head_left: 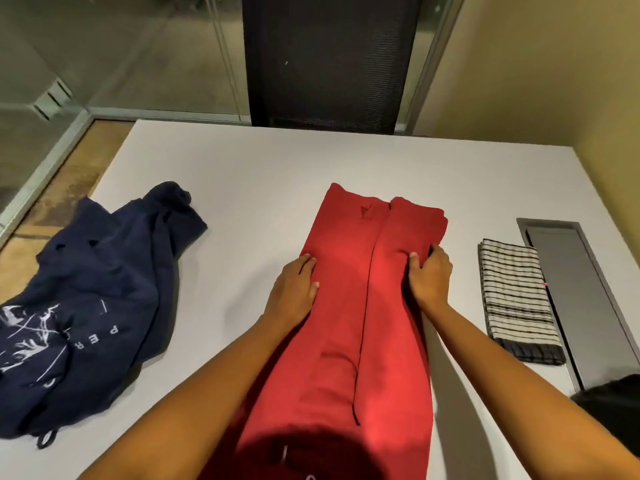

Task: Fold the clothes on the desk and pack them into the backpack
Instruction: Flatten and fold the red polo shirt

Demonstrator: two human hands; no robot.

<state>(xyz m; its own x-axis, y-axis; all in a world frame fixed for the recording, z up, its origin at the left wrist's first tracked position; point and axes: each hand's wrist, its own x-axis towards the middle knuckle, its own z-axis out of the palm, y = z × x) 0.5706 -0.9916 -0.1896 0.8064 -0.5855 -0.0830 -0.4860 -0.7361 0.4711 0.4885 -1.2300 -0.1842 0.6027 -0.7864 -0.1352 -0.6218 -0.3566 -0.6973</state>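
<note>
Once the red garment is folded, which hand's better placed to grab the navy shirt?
Probably the left hand: it rests on the left edge of the red garment, on the side where the crumpled navy shirt lies. The right hand grips the opposite edge and would have to cross over.

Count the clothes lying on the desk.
3: a crumpled navy shirt at the left, a red garment in the middle, a folded striped cloth at the right. Others may lie outside the view.
</note>
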